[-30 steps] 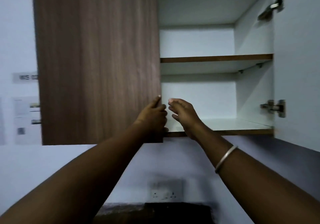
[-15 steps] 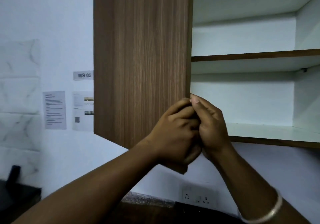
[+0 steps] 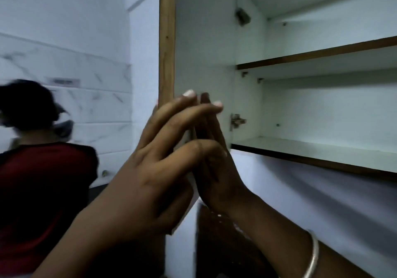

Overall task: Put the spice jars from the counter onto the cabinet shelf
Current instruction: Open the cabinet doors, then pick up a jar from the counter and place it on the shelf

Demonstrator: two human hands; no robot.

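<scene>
No spice jar is in view. The cabinet door (image 3: 204, 52) stands swung wide, its wooden edge toward me and its white inner face showing. My left hand (image 3: 154, 181) and my right hand (image 3: 217, 177) are pressed together around the door's lower corner, fingers stretched upward, with a strip of the door showing between the palms. My right wrist wears a silver bangle. To the right, the cabinet's lower shelf (image 3: 311, 151) and upper shelf (image 3: 322, 52) are white with dark wood front edges, and nothing stands on them.
Another person (image 3: 38, 159) in a red and black top stands close at the left, in front of the marble-tiled wall. A metal hinge (image 3: 236, 121) sits on the cabinet's left wall just above the lower shelf. A dark counter lies below my arms.
The door has swung from half open to fully open. My view has turned left and closer, and the person at the left has come into view. My fingers have straightened along the door.
</scene>
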